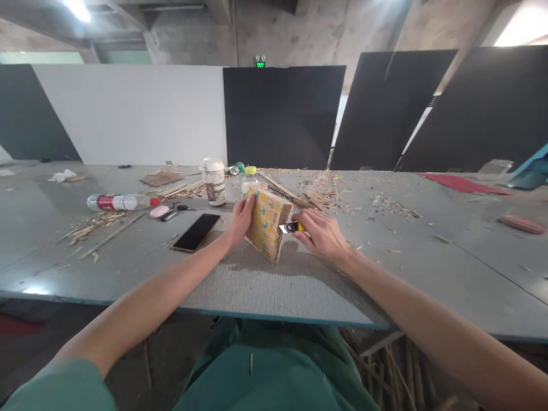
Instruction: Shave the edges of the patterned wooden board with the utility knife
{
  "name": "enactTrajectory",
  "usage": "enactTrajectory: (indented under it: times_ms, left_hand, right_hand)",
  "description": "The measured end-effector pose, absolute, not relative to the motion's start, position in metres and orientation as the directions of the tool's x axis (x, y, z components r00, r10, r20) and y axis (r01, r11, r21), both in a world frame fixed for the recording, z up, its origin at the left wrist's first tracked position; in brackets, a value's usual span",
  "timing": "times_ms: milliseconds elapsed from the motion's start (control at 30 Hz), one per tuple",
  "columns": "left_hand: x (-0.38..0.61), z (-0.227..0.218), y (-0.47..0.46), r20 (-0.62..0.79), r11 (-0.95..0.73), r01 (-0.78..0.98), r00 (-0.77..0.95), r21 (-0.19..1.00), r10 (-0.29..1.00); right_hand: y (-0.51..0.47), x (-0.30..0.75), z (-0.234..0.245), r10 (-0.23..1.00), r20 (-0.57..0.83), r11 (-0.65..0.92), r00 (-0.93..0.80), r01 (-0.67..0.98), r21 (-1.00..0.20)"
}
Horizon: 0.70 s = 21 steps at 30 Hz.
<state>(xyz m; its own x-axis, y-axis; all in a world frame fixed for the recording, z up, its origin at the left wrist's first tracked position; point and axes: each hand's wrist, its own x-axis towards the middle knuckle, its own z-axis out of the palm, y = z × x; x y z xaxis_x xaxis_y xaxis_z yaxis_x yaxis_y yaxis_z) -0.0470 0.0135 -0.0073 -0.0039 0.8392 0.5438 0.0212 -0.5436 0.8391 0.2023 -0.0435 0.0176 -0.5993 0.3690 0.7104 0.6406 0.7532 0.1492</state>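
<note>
I record moderate, cool light. A ceiling tube light flares at upper left; pale glare bleaches the upper right corner. Soft shadow lies on the grey tabletop below the right hand. I note slight softness, edges stretched wide-angle.

A black phone lies on the grey table, a red-capped bottle rests on its side, and a paper cup stands near a green-lidded jar.

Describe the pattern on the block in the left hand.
The block's broad face is yellow and cream with teal marks; the head view shows it best.
</note>
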Motion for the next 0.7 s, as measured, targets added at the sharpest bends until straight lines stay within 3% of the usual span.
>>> enactTrajectory:
  times_ms: [267,467,700]
  left_hand:
    - [-0.043,0.003,0.004,0.500,-0.500,0.016,-0.010,0.866,0.866]
    - [-0.042,0.006,0.004,0.453,-0.451,-0.036,0.056,0.892,0.890]
    - [-0.044,0.002,0.012,0.458,-0.458,0.015,0.008,0.889,0.889]
  right_hand:
    - [-0.043,0.208,0.019,0.344,0.739,0.691,-0.580,0.689,0.219]
    - [-0.035,0.204,0.020,0.337,0.769,0.657,-0.543,0.721,0.220]
    - [-0.027,0.206,0.021,0.353,0.754,0.663,-0.554,0.717,0.216]
